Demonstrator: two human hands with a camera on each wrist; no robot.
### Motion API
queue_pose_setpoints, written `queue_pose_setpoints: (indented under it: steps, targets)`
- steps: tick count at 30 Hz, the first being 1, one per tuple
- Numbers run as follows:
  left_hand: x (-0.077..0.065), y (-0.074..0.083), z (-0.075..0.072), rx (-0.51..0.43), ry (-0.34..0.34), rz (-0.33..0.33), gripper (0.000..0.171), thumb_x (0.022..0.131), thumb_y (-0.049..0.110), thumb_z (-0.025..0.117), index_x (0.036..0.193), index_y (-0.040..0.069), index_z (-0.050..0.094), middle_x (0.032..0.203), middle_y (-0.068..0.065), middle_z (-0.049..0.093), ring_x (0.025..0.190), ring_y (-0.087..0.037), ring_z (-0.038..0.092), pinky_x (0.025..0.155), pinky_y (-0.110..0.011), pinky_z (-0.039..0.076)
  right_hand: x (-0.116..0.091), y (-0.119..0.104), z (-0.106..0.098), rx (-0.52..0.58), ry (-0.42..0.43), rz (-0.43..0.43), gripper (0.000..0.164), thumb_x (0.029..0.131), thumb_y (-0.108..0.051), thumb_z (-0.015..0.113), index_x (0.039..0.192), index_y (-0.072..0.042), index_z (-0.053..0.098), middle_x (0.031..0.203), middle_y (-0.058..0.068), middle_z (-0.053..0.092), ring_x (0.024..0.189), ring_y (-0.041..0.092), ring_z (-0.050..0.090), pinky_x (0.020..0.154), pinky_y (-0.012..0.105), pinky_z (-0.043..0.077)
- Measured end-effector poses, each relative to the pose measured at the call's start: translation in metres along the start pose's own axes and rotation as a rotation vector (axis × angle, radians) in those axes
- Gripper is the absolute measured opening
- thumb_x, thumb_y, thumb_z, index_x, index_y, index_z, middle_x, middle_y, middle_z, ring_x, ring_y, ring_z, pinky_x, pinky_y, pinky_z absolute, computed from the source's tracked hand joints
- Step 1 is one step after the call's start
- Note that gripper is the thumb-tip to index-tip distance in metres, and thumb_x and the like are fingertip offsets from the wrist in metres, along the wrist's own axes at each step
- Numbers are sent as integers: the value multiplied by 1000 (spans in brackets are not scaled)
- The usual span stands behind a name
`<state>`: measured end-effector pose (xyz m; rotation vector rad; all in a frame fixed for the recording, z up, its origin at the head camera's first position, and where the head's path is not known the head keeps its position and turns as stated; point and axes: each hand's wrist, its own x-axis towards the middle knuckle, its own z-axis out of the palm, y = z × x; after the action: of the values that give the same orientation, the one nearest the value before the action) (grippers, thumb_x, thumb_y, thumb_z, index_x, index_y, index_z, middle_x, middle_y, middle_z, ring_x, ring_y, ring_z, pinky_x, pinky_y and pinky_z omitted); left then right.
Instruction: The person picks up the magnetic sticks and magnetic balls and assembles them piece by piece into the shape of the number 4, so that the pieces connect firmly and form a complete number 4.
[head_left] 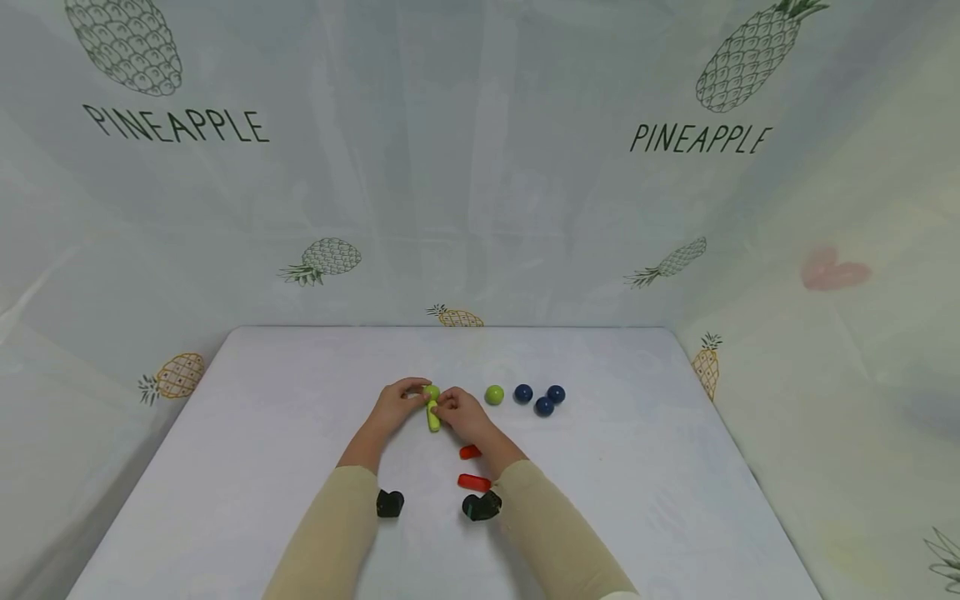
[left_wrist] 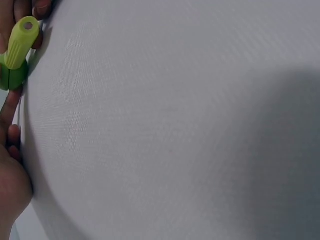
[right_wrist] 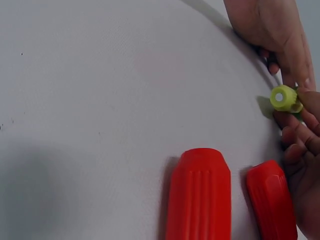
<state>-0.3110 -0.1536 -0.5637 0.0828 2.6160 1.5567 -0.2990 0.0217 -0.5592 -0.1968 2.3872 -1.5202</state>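
Note:
My left hand (head_left: 393, 408) pinches a glossy green ball (head_left: 431, 392) between thumb and fingers, left of the table's middle. Just below the ball, a yellow-green ribbed handle (head_left: 433, 418) points back toward me, and my right hand (head_left: 463, 414) grips it from the right. In the left wrist view, the handle (left_wrist: 22, 42) has a small round spot in its free end, and its other end overlaps the ball (left_wrist: 17, 75), which shows a seam. From the right wrist, the handle (right_wrist: 286, 98) appears end-on, with the right hand's fingers curled beside it.
Right of the hands lie another green ball (head_left: 494, 395) and three dark blue balls (head_left: 544, 407). Two red ribbed handles (head_left: 474, 482) lie under and beside the right forearm; the nearer one (right_wrist: 200, 195) looms large in the right wrist view. Pineapple-printed cloth (head_left: 450, 208) hangs behind the white table (head_left: 637, 467).

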Motion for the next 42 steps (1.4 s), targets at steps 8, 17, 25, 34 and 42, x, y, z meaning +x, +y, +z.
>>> queue_pose_setpoints:
  steps: [8,17,25,34,42]
  targets:
    - [-5,8,0,7,-4,-7,31,93,19,68,122,9,66,118,-12,65,123,-32,49,104,-50,36,-9,-7,-5,-132,-19,-37,24,92,-20,69,109,-9,56,86,-1,57,75,13,51,67,26,43]
    - [-5,8,1,10,-6,-31,31,93,20,68,123,12,66,121,-11,64,126,-31,47,105,-51,34,-22,-10,-15,-103,111,-54,28,93,-19,68,116,-10,57,94,-2,60,81,15,55,67,28,48]
    - [-6,10,0,21,-16,-72,32,94,23,67,124,14,65,125,-12,62,127,-33,46,105,-55,33,-33,-11,-27,-52,228,-58,30,91,-18,70,117,-9,58,95,-2,59,80,15,53,64,27,46]
    - [-2,6,1,35,-29,-85,33,94,24,67,126,16,64,126,-11,61,128,-33,45,106,-53,32,-41,-8,-33,-13,414,-82,27,88,-11,71,113,-6,62,96,2,59,84,19,53,72,30,48]
    - [-3,6,1,26,-32,-75,33,94,22,66,126,14,64,128,-13,60,131,-36,42,108,-53,30,-45,4,-40,45,488,-84,26,89,-10,71,113,-8,62,104,5,58,89,19,53,74,29,48]
